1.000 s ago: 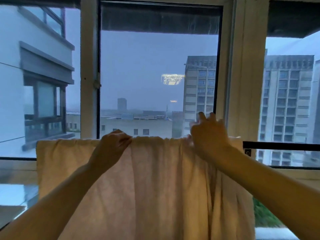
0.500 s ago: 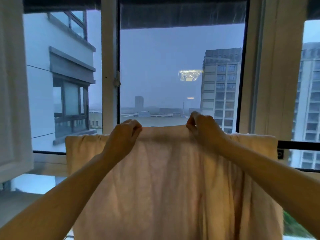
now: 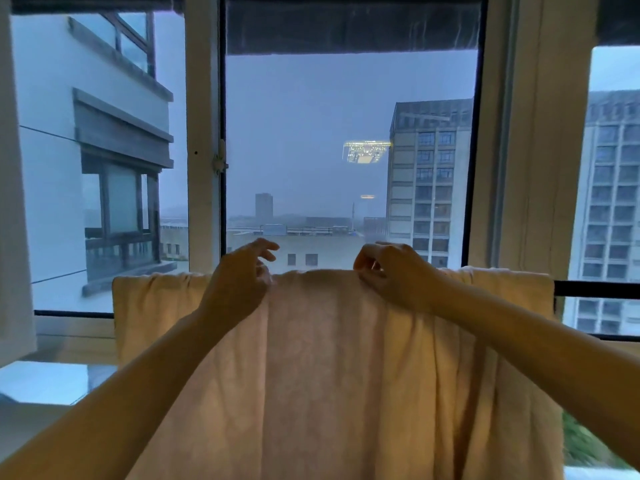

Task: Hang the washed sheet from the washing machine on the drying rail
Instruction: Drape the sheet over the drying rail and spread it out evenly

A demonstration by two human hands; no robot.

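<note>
Grip: right hand (image 3: pixel 388 271) pinches the top fold of the sheet (image 3: pixel 329 375); left hand (image 3: pixel 239 278) loose-fingered, holding nothing. Sheet draped over drying rail (image 3: pixel 595 288), centre frame. Risk: one-sided tug may drag cloth off; bunched folds at right may dry poorly.

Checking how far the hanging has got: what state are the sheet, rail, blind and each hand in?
sheet, draped over the rail, bunched in folds, top edge humped between the hands.
rail, level, bare at its right end.
left hand, fingers loose and apart above the sheet's top edge.
right hand, pinches the sheet's top edge.
blind, drawn up high.
</note>
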